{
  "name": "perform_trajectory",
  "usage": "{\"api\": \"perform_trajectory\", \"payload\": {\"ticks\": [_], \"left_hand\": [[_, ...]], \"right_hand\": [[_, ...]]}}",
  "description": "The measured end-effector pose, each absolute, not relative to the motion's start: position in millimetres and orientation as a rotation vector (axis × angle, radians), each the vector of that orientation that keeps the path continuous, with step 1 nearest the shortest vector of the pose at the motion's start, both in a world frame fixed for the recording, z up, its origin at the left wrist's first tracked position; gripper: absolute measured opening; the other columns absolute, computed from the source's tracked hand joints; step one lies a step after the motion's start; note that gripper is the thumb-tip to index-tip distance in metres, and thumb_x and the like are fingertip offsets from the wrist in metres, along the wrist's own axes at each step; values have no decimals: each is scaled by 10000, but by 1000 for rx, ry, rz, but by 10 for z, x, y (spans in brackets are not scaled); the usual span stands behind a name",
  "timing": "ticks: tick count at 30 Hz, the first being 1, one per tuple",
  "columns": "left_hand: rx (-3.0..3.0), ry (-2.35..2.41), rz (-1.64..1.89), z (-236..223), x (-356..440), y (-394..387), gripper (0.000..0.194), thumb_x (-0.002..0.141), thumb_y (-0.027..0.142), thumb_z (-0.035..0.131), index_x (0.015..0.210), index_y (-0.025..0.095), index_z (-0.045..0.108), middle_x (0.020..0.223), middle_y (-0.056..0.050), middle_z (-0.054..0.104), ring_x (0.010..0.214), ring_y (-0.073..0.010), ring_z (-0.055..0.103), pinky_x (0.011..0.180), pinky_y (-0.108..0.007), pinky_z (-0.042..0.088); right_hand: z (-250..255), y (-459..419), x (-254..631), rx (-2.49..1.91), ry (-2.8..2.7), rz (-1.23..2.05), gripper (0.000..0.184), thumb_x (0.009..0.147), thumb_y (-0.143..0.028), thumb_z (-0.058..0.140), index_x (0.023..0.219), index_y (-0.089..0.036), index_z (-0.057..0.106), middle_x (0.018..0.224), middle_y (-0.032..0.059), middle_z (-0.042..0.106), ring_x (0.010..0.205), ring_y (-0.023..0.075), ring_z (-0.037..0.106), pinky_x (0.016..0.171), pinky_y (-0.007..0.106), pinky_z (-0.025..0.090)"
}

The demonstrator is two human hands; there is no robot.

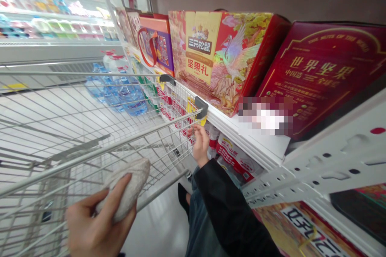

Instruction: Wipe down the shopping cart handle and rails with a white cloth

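Observation:
A folded greyish-white cloth (132, 184) is in my left hand (96, 221), its fingers and thumb wrapped around it. The cloth is held above the near rail of a metal wire shopping cart (120, 138), which spreads across the left and middle of the view. At the cart's right corner, just below a dark plastic corner cap (201, 107), my right hand (201, 144) reaches in with its fingers curled at the wire side. The fingertips there are partly hidden, and they appear closed on the cart's edge.
On the right, a white shelf (265, 140) holds a red and gold nut gift box (223, 56), a dark red box (319, 72) and a purple-orange box (157, 42). Wrapped bottle packs (235, 152) stand beneath. Beyond the cart are large water bottles (129, 92) and a refrigerated display (54, 28).

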State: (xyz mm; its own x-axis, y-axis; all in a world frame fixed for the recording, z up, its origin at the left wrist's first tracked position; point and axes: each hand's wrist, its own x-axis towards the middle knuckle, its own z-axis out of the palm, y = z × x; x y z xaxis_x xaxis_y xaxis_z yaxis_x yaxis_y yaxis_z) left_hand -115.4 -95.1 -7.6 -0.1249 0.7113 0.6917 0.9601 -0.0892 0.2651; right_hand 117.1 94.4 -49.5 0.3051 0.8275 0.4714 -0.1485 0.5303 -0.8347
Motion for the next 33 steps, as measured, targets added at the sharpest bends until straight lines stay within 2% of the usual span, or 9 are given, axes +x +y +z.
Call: {"api": "perform_trajectory", "payload": {"ticks": [3, 7, 15, 20, 29, 33], "left_hand": [[-1759, -1721, -817, -54, -1054, -945, 473, 857, 290, 717, 1318, 314, 611, 1071, -65, 558, 838, -167, 581, 637, -330, 554], [-1728, -1658, -795, -35, -986, -947, 427, 836, 285, 750, 1254, 254, 665, 1044, -79, 566, 837, -166, 584, 672, -326, 576], [-1749, -1703, -804, -43, -1014, -960, 488, 852, 264, 727, 1325, 294, 610, 1066, -79, 568, 861, -180, 585, 694, -351, 581], [-1757, -1699, -761, -11, -1010, -969, 467, 857, 270, 715, 1314, 270, 620, 1067, -80, 560, 841, -176, 576, 663, -346, 584], [-1747, -1796, -805, -52, -1029, -967, 438, 883, 315, 691, 1311, 348, 600, 1067, -43, 550, 854, -156, 586, 682, -344, 592], [-1738, -1801, -814, -49, -1024, -963, 410, 883, 328, 686, 1290, 330, 633, 1067, -38, 556, 849, -157, 581, 663, -337, 587]], "right_hand": [[-483, 940, 1172, -773, -1070, 730, 295, 990, -396, 445, 1074, -197, 646, 909, 31, 695, 815, 163, 654, 821, 336, 525], [-471, 937, 1168, -761, -1065, 728, 293, 989, -393, 444, 1071, -199, 648, 910, 32, 695, 810, 164, 653, 812, 335, 521], [-484, 938, 1169, -764, -1066, 730, 293, 989, -388, 445, 1074, -194, 648, 917, 37, 694, 819, 168, 658, 814, 342, 524], [-484, 940, 1165, -767, -1060, 738, 290, 985, -396, 449, 1066, -198, 646, 921, 37, 692, 816, 167, 653, 809, 340, 528], [-468, 935, 1159, -755, -1061, 738, 278, 986, -387, 450, 1061, -201, 643, 907, 30, 686, 811, 161, 647, 806, 331, 527], [-473, 937, 1159, -753, -1059, 743, 283, 986, -390, 450, 1068, -201, 643, 910, 32, 686, 815, 163, 652, 802, 333, 532]]}}
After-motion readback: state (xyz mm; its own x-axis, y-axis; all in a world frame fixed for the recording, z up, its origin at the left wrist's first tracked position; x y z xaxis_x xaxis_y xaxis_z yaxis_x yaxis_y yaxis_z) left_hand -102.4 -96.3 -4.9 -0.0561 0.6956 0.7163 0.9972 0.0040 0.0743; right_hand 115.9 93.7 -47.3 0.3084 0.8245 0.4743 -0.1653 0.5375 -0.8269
